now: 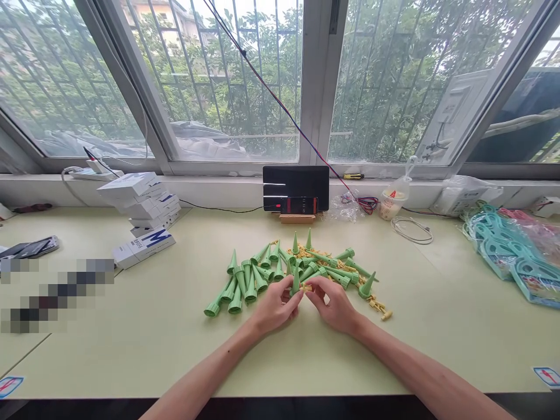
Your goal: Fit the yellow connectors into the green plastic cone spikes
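Note:
My left hand (273, 306) is closed around a green plastic cone-shaped watering spike (296, 280), which points upward. Between the fingertips of my right hand (336, 303) is a small yellow plastic valve piece (307, 287), right beside the spike; whether the two parts touch I cannot tell. Just beyond both hands lies a heap of green spikes (250, 290), some standing, most on their sides. More yellow pieces (386, 315) are scattered among them and trail off at the right, near an upright green spike (367, 287).
Behind the heap, a black screen (296, 184) leans by the sill, with a phone (301, 205) on a stand before it. White boxes (144, 248) are stacked left. To the right are a cup (389, 202), a coiled cable (412, 230) and packaged turquoise items (503, 251).

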A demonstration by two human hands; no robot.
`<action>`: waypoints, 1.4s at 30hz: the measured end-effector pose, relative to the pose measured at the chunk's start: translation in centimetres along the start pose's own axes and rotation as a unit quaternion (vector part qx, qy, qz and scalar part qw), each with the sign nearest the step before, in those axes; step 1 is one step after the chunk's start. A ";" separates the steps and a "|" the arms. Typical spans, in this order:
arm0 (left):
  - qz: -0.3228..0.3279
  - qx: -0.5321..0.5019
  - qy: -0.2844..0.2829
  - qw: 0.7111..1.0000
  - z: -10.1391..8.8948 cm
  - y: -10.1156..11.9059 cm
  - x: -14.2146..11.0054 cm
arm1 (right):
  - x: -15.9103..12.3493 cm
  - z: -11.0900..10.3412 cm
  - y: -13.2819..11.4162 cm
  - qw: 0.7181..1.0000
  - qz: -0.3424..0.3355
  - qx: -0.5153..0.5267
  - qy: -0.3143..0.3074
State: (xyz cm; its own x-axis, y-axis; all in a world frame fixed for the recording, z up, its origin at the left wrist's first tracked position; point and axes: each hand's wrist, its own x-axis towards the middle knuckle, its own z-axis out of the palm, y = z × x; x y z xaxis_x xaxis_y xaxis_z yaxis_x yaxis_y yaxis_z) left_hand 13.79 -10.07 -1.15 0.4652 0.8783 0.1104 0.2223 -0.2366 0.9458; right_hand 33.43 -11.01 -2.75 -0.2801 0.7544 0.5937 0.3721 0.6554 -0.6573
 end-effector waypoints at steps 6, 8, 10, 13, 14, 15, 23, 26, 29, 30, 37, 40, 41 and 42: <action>-0.001 -0.010 0.001 1.000 -0.1 0.2 -0.1 | 0.0 0.1 0.0 1.000 -0.001 0.003 -0.007; -0.002 -0.009 -0.002 1.000 -0.1 0.2 0.0 | 0.0 0.1 0.0 1.000 0.001 -0.001 -0.011; -0.003 -0.007 -0.003 1.000 -0.1 0.2 0.0 | 0.0 0.1 0.1 1.000 0.003 -0.004 -0.016; -0.004 -0.002 -0.002 1.000 -0.1 0.2 0.0 | 0.1 0.0 0.2 1.000 0.002 -0.012 -0.019; -0.005 0.000 -0.001 1.000 -0.1 0.2 0.0 | 0.1 0.0 0.3 1.000 0.000 -0.016 -0.018; -0.007 0.001 -0.001 1.000 -0.1 0.1 -0.1 | 0.1 0.0 0.3 1.000 -0.003 -0.019 -0.016; -0.012 -0.007 0.002 1.000 -0.1 0.1 0.0 | 0.0 0.1 0.2 1.000 -0.005 -0.007 -0.006; -0.012 -0.008 -0.002 1.000 -0.1 0.1 0.1 | -0.1 0.1 0.1 1.000 0.000 0.007 -0.006; -0.011 -0.006 -0.001 1.000 -0.1 0.1 0.1 | -0.1 0.2 0.2 1.000 0.000 0.010 -0.008; -0.012 -0.006 0.000 1.000 -0.1 0.1 0.0 | -0.1 0.2 0.2 1.000 0.001 0.009 -0.008; -0.007 0.004 -0.001 1.000 -0.2 0.0 0.0 | 0.1 0.1 0.3 1.000 -0.002 -0.018 -0.013; -0.007 0.008 0.005 1.000 -0.1 0.0 0.0 | 0.2 0.1 0.2 1.000 -0.007 -0.025 -0.016; -0.008 0.008 0.007 1.000 -0.1 0.0 0.0 | 0.2 0.1 0.1 1.000 -0.008 -0.025 -0.015; -0.009 0.007 0.008 1.000 -0.1 0.1 0.0 | 0.2 0.1 0.1 1.000 -0.007 -0.023 -0.013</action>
State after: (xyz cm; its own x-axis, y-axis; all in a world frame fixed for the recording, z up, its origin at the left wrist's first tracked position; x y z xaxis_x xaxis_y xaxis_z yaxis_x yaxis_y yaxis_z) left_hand 13.71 -10.06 -1.07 0.4474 0.8890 0.0980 0.2433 -0.2264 0.9432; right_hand 33.35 -10.83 -2.75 -0.3087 0.7457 0.5905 0.4074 0.6646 -0.6263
